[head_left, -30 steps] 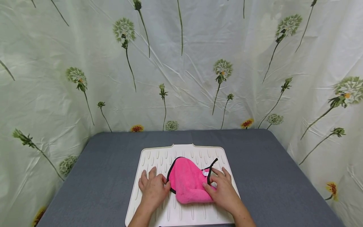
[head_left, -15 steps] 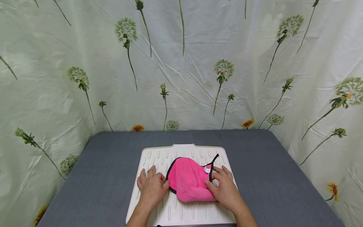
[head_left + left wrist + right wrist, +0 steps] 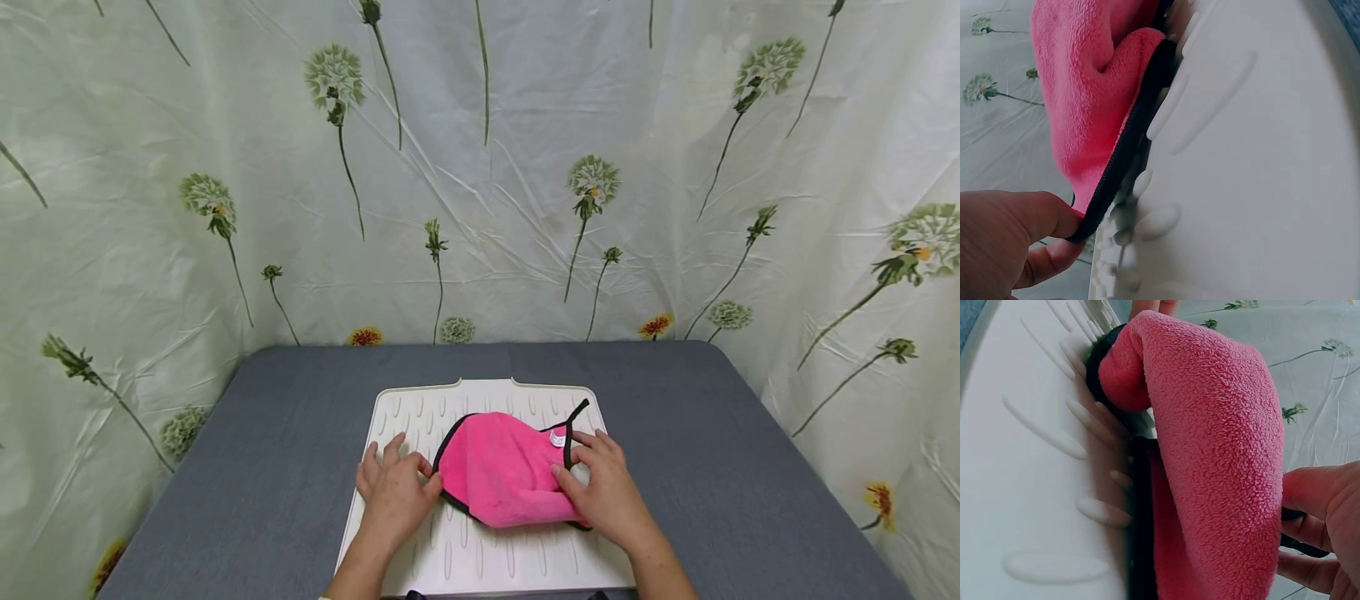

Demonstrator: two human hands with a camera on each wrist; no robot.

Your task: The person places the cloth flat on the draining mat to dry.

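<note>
**Both hands pinching the pink cloth [image 3: 504, 471] over the white tray [image 3: 465, 571]**

You are holding the cloth between your hands: your left hand [image 3: 393, 493] is pinching its left edge by the black trim [image 3: 1116, 159] between thumb and finger, and your right hand [image 3: 606, 492] is pinching the right side, thumb on the pink face and fingers behind. The step in hand seems to be spreading the cloth or arranging its edges. The near right part is lying folded over, so the next move is probably calling for a secure pinch on both sides and a gentle outward pull to open that fold.

The tray is sitting on the grey table [image 3: 300, 450], its ribbed face bearing the cloth around its middle. Some of the cloth is standing up in folds; how much is touching the ribs, you cannot tell. A black loop [image 3: 578, 410] is sticking out at the far right corner, beside a white label [image 3: 557, 437].
</note>
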